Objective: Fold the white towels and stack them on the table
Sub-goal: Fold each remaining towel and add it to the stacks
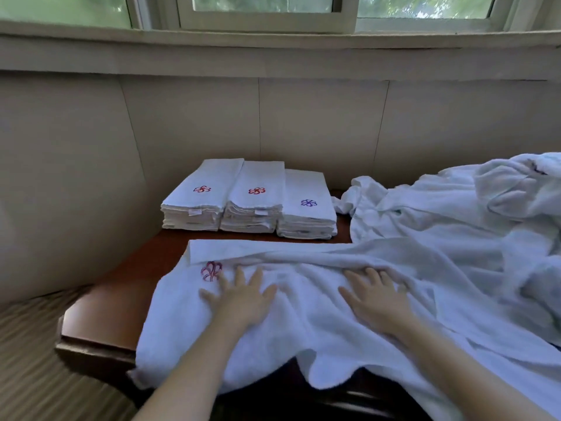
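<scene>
Head view: left hand (241, 299) and right hand (378, 302) both flat, fingers spread wide, pressing white towel (303, 326), gripping nothing. Red emblem (211, 271) just beyond left fingertips. Three folded stacks (252, 202) farther beyond fingers, at back of table (112, 302). Unfolded pile (455, 214) right of right fingers, touching towel. Risks, judged: near edge hangs off table behind palms, so weight may drag towel down; creases by fingers may set into fold; pile may snag next fold

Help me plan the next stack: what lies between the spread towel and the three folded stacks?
Between the spread towel and the folded stacks, the head view shows only a thin strip of bare table.
</scene>
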`<state>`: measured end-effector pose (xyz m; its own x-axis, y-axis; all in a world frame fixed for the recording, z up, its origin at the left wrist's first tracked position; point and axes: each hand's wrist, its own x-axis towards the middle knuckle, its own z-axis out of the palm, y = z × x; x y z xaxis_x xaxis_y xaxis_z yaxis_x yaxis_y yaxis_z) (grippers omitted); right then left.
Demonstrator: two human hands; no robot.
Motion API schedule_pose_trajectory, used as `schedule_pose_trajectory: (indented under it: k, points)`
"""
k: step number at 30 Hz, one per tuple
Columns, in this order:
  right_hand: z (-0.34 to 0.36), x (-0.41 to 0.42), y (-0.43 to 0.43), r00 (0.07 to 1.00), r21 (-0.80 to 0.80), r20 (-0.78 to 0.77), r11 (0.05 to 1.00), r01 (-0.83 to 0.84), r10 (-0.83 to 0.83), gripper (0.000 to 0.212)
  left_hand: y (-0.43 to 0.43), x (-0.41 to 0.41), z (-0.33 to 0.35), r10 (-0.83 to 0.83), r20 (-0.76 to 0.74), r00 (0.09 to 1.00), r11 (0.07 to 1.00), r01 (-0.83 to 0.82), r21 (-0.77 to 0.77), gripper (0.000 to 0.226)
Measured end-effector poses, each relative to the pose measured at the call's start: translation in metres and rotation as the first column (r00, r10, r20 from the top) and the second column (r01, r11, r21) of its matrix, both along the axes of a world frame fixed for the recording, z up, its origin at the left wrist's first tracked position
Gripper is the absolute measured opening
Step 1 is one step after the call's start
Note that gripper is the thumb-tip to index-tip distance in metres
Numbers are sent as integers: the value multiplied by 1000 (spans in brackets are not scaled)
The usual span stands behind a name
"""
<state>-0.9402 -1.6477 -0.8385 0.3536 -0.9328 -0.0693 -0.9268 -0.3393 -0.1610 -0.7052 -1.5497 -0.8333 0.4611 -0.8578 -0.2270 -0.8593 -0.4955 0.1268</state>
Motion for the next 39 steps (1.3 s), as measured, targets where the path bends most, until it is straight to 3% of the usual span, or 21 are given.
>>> schedule_pose_trajectory:
  k: [3, 6, 9, 10, 13, 17, 18, 20, 22, 24, 26, 28, 30, 33, 37, 39]
  points:
    - [-2, -3, -18, 998, -7, -6, 998, -62, 62, 57, 3, 56, -1, -105, 53, 993, 994, 107, -37, 61]
    - [-5, 3, -15, 998, 15, -18, 998, -68, 68, 57, 15, 98, -2, -85, 37, 996, 993, 88, -84, 60]
    - [-8, 11, 18, 987, 9, -67, 989, -145, 146, 61, 29, 117, 6, -54, 36, 998, 981, 60, -187, 32]
    - [-7, 14, 32, 976, -45, -98, 979, -197, 192, 61, 32, 119, 12, -21, 76, 997, 983, 34, -183, 22]
    - [12, 28, 44, 953, -120, -94, 947, -299, 289, 46, 31, 117, 22, 91, 305, 948, 994, -67, -91, 40]
    - [33, 53, 2, 986, -204, 64, 969, -136, 152, 16, 18, 116, 14, 199, 217, 956, 934, -118, -336, 31]
    - [33, 55, -12, 994, -207, 77, 976, -62, 80, 12, 13, 116, 14, 187, 207, 960, 930, -106, -351, 38]
    - [32, 56, -36, 998, -154, 42, 987, 49, -44, 16, 1, 117, 13, 159, 234, 959, 945, -79, -319, 46]
    - [30, 54, -54, 991, -105, 3, 985, 136, -136, 13, -9, 118, 7, 162, 331, 929, 956, -64, -288, 39]
    - [28, 52, -68, 983, -105, -21, 979, 177, -180, 22, -14, 123, 2, 185, 404, 896, 938, -38, -345, 37]
    - [27, 54, -74, 976, -136, 44, 967, 217, -212, 23, -18, 130, -4, 216, 341, 915, 871, -23, -491, 40]
    - [31, 56, -78, 923, -153, 301, 943, 295, -240, 13, -24, 134, -4, 215, 191, 958, 789, -55, -613, 43]
    - [41, 63, -83, 805, -87, 536, 932, 352, -255, 14, -33, 142, 1, 208, 20, 978, 723, -140, -676, 46]
    - [54, 71, -86, 723, -79, 667, 948, 309, -180, 13, -46, 158, 23, 165, -103, 981, 662, -187, -726, 42]
    - [53, 67, -62, 543, -104, 836, 945, 311, -87, 13, -37, 159, 60, 40, -300, 953, 444, -286, -849, 40]
    - [44, 59, -41, 435, -90, 899, 957, 275, -41, 12, -12, 154, 62, -2, -316, 949, 442, -283, -851, 38]
